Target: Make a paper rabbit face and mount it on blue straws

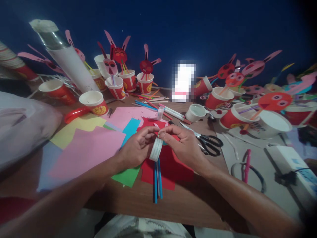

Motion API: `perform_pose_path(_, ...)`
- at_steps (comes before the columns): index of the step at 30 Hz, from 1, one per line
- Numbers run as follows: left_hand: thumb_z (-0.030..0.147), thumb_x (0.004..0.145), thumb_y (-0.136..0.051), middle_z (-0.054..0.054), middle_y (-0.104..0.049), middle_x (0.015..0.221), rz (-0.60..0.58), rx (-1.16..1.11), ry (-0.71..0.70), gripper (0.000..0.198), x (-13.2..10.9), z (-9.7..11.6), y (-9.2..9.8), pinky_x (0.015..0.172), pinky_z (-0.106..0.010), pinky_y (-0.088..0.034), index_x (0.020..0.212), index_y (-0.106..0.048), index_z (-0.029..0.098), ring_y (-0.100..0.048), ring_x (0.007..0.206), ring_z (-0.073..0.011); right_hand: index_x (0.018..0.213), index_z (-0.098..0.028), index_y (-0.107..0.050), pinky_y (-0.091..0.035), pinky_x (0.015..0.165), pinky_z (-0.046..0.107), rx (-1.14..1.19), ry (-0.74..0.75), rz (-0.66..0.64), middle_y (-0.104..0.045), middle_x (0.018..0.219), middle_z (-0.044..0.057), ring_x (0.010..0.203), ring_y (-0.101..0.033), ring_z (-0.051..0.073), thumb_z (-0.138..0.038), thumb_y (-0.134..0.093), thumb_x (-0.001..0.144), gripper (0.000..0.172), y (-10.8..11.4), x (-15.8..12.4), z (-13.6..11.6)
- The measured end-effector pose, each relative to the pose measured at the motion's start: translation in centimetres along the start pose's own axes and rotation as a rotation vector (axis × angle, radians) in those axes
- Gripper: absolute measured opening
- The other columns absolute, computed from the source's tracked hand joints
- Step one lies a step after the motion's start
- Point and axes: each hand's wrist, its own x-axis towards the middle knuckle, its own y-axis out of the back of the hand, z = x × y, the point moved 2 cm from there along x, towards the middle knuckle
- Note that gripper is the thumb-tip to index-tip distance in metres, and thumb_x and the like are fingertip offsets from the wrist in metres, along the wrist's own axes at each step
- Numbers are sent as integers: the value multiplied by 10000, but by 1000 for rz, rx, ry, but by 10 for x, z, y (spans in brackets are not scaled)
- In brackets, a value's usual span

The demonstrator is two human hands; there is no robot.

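Note:
My left hand (137,145) and my right hand (183,145) meet above the red paper (170,172), fingertips pinched together. Between them hangs a printed whitish tape roll (156,150), seen as a narrow ring. My left fingers curl at its upper edge. Thumb and forefinger of my right hand close on its top, where a small bit is too fine to make out. Below the roll, blue and white straws (158,181) point toward me; their upper ends are hidden. Black-handled scissors (210,143) lie just right of my right hand.
Pink paper (89,152), yellow paper (79,130) and green paper (127,177) spread leftward. Red cups (115,87) bearing paper rabbit faces stand behind. A mug (195,113) sits beyond the scissors, a power strip (292,172) at right, and a white bag (24,129) at left.

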Motion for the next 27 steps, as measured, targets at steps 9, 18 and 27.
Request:
perform_pose_path(9, 103, 766, -544, -16, -610, 825, -8, 318, -31, 409, -3, 6, 5, 711, -264, -521, 1161, -519, 207, -618, 754, -139, 827, -210, -693, -482, 722, 277, -96, 104, 112, -707, 790, 1, 733, -639, 158, -249, -574, 877, 135, 4, -4, -7)
perform_pose_path(18, 104, 712, -549, 24, -580, 700, -21, 232, 129, 367, 0, 3, 3, 560, -222, -476, 1067, -579, 190, -574, 621, -117, 840, -221, -695, -499, 732, 306, -150, 143, 175, -704, 821, 16, 755, -638, 174, -297, -578, 879, 145, 14, -5, -16)
perform_pose_path(27, 64, 681, -458, -39, -705, 985, -91, 303, 96, 417, -1, 7, 0, 638, -292, -556, 1006, -677, 208, -654, 724, -153, 849, -228, -686, -485, 742, 274, -105, 138, 85, -704, 830, -9, 783, -642, 155, -268, -571, 890, 129, 13, -3, -16)
